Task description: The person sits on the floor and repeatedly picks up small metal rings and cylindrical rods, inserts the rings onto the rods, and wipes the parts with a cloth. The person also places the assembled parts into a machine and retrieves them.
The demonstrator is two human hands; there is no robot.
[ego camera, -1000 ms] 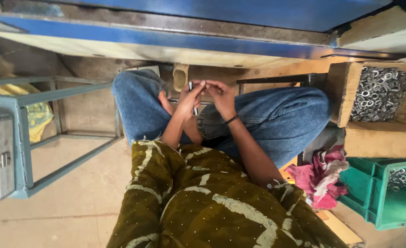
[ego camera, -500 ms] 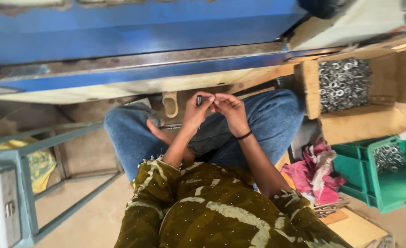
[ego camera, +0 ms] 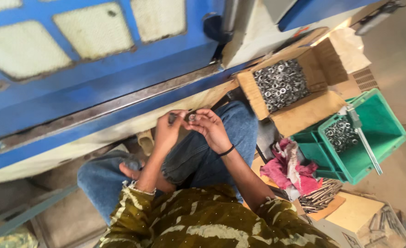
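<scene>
- Left hand (ego camera: 167, 133): raised above the lap, fingers pinched shut on a small dark bolt (ego camera: 172, 118), gripped across its shank.
- Right hand (ego camera: 209, 126): fingers closed on a small metal washer (ego camera: 192, 117), held at its edge just beside the bolt's end; the two parts look close to touching, though contact cannot be confirmed. A dark band sits on this wrist.
- Handling, by judgement: both parts are rigid metal, light, small and smooth, so liable to slip. The bolt is best taken along the shank, the washer by its outer rim with fingertips only. No fragility expected.
- Appearance: bolt short, dark grey, dull; washer a pale, shiny ring. Finer detail is too small to tell.
- Below the hands: crossed legs in blue jeans (ego camera: 198, 156), olive patterned sleeves nearest the camera.
- Right of the knee: pink rag (ego camera: 288, 167), and a bundle of dark bolts (ego camera: 320, 198) lying on cardboard.
- Further right: green crate (ego camera: 375, 124) holding washers and a long metal tool.
- Beyond: cardboard box (ego camera: 304, 115) heaped with shiny washers.
- Farthest: blue machine frame (ego camera: 97, 87) spanning the view.
</scene>
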